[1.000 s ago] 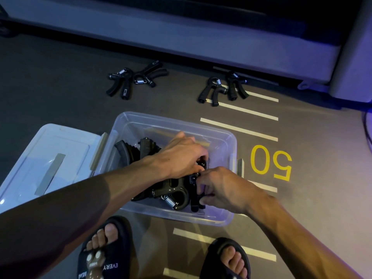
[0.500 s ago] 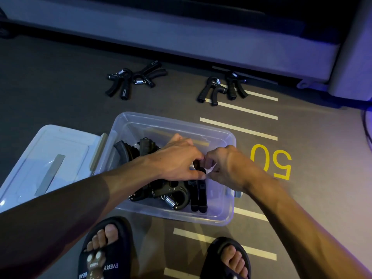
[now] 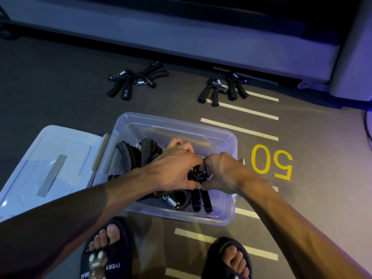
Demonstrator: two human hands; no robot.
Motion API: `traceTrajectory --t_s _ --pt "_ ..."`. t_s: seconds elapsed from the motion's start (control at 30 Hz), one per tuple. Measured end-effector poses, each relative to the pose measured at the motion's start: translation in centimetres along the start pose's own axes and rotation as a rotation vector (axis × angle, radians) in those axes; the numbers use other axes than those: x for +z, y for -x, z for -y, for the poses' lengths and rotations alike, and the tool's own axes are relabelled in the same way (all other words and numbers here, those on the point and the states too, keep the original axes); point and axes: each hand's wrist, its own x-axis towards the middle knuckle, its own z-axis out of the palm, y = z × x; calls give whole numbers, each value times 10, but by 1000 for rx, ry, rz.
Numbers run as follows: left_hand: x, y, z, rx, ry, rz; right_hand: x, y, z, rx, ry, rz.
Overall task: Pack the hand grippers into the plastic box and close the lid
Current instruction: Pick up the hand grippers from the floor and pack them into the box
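A clear plastic box (image 3: pixel 231 137) stands on the floor in front of my feet, with several black hand grippers (image 3: pixel 145 152) piled inside. Both hands are down in the box. My left hand (image 3: pixel 173 168) and my right hand (image 3: pixel 223 174) meet over one black hand gripper (image 3: pixel 200 178), fingers closed around its top; its two handles (image 3: pixel 201 200) point toward me. The clear lid (image 3: pixel 50 158) lies flat on the floor left of the box. Two hand grippers (image 3: pixel 132 81) lie on the floor beyond the box at left, two more (image 3: pixel 221 88) at right.
My feet in black sandals (image 3: pixel 106 256) stand just before the box. White floor lines and a yellow "50" (image 3: pixel 271 164) mark the floor to the right. A long grey machine base (image 3: pixel 181 45) runs across the far side.
My right hand moved up from the box's near right corner to meet my left hand at the box's middle; both now close on the same hand gripper.
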Motion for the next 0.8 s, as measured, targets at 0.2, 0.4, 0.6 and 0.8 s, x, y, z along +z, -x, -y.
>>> traceTrajectory --t_s 0.2,0.4,0.6,0.8 --pt "-1 4 1 37 -93 28 2 -5 4 18 10 -12" --pt "-1 6 3 67 -147 3 1 -8 8 27 34 13" --pt "-2 6 6 65 -113 -13 0 -6 9 27 39 8" --pt "-3 4 7 66 -97 5 -4 -6 9 55 -10 88"
